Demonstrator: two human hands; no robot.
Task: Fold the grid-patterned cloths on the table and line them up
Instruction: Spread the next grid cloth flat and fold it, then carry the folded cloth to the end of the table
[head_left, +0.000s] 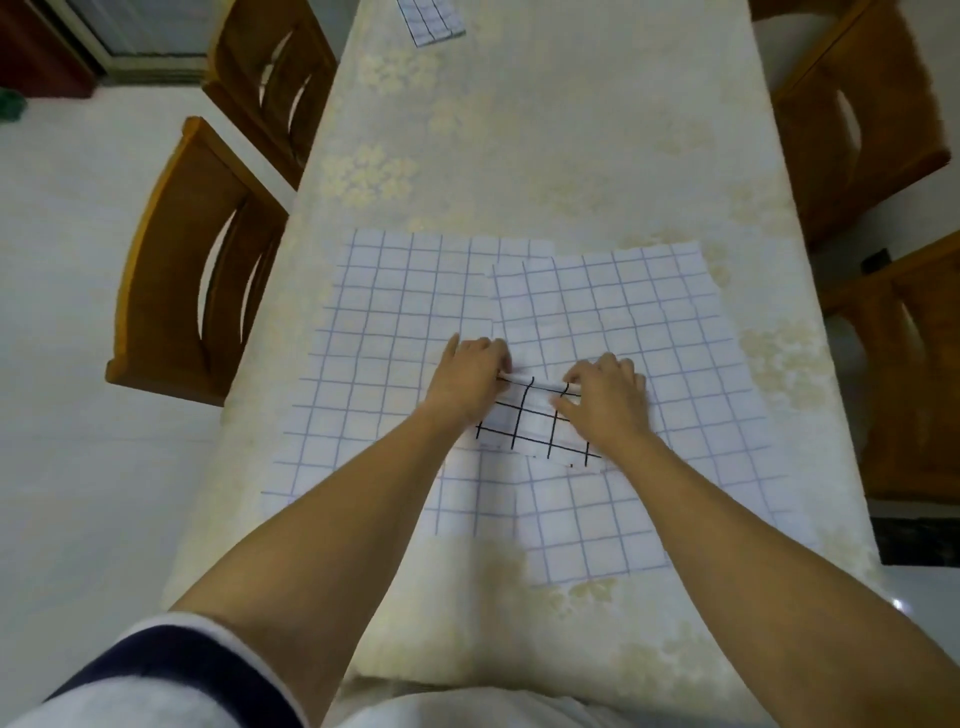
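A small black-grid cloth (524, 426) lies at the middle of the near half of the bench (545, 130), on top of two larger blue-grid cloths. Its long axis runs left to right across the bench, slightly skewed, so the right end sits a little nearer the person. Its far long edge is raised off the surface in a soft roll between the two hands, while the near edge lies flat.

The left hand (470, 379) holds the left end of that raised edge and the right hand (608, 402) holds the right end. On both hands the fingers (574, 375) are curled down and bunched together, pinching the fabric – though how thumb meets finger is hidden under the knuckles.

The left blue-grid cloth (374, 353) and the right blue-grid cloth (675, 332) are spread flat side by side and overlap down the middle. At the far end, the right one's edge seems to lie over the left one. Their outer edges come close to the bench's left and right edges, leaving only thin margins there.

Beyond them a long stretch of open tablecloth runs to a folded blue-grid cloth (431, 21) at the far end, well apart from the rest. A narrower strip lies open between the spread cloths and the person.

Two wooden chairs stand close along the left side (182, 270) (265, 78), and two more stand along the right (852, 130) (914, 364).
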